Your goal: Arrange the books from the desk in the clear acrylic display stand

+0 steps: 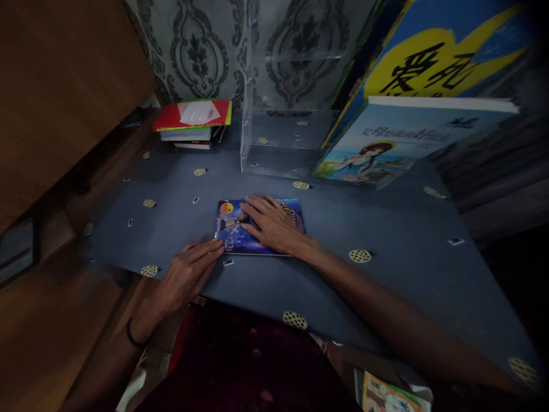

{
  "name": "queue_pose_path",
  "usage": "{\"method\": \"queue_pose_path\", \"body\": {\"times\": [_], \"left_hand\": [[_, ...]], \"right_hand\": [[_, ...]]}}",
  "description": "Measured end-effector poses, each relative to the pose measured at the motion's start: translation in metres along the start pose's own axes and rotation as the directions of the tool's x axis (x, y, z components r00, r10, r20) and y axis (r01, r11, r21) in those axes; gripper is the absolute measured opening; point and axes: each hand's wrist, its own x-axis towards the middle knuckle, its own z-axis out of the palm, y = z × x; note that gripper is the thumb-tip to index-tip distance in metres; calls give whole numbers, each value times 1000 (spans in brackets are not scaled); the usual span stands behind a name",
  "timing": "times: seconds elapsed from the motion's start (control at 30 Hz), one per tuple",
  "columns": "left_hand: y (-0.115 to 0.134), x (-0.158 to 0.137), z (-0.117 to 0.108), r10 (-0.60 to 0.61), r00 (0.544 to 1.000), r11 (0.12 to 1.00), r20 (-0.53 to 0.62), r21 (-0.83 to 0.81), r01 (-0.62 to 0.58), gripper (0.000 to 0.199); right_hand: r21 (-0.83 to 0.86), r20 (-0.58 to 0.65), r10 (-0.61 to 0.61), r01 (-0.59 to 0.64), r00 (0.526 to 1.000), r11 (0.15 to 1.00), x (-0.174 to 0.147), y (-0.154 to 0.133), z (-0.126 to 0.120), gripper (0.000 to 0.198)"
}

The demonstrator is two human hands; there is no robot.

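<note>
A blue paperback book (pixel 257 245) lies closed on the table, its cover showing a figure, an orange round badge and the number 22. My right hand (pixel 274 226) rests flat on the cover, fingers stretched out and slightly spread, hiding the middle of the picture. At the book's near left corner, my left hand (pixel 193 272) touches the edge with its fingertips. Its fingers are straight and close together, and the thumb is mostly hidden. A dark band circles the left wrist.
The table (pixel 334 229) has a grey-blue cloth with pineapple prints. A stack of books (pixel 193 123) stands at the back left. Beside it is a clear acrylic rack (pixel 278 137), with a light-blue book (pixel 386 143) and a larger blue-yellow book (pixel 412 63) upright at its right.
</note>
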Motion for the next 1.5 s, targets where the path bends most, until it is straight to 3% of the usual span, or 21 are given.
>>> {"method": "queue_pose_path", "body": {"times": [0.13, 0.27, 0.5, 0.63, 0.77, 0.83, 0.97, 1.07, 1.23, 1.4, 1.5], "left_hand": [[3, 7, 2, 25, 999, 996, -32, 82, -22, 26], [5, 18, 2, 45, 999, 980, 9, 195, -46, 22], [-13, 50, 1, 56, 997, 984, 54, 163, -64, 32], [-35, 87, 18, 25, 996, 997, 84, 78, -31, 33], [-47, 119, 40, 33, 990, 994, 135, 97, -47, 33], [-47, 125, 46, 48, 987, 993, 151, 96, -63, 33], [-41, 120, 40, -18, 986, 984, 166, 179, -12, 30], [-33, 109, 26, -114, 970, 961, 213, 271, 53, 29], [-18, 97, 13, -90, 968, 959, 235, 284, 20, 36], [-27, 109, 29, -11, 986, 975, 168, 219, -26, 25], [-39, 122, 45, 45, 988, 990, 146, 124, -63, 30]], "right_hand": [[8, 13, -4, 4, 1000, 1000, 1, 1, 0, 50], [53, 20, -3, 2, 1000, 999, -7, 4, -4, 48], [89, -24, 124, -121, 992, 989, -59, 18, -14, 48], [126, -76, 183, -173, 980, 977, -93, 22, -14, 50], [127, -105, 143, -129, 984, 983, -118, 22, -14, 64], [128, -140, 124, -106, 982, 986, -125, 25, -14, 62], [130, -199, 158, -134, 967, 982, -125, 37, -18, 47], [134, -277, 246, -216, 929, 967, -112, 50, -22, 38], [168, -320, 379, -342, 868, 925, -86, 58, -23, 30], [270, -366, 425, -342, 828, 900, -85, 48, -22, 29], [383, -381, 493, -352, 782, 854, -90, 47, -24, 29]]}}
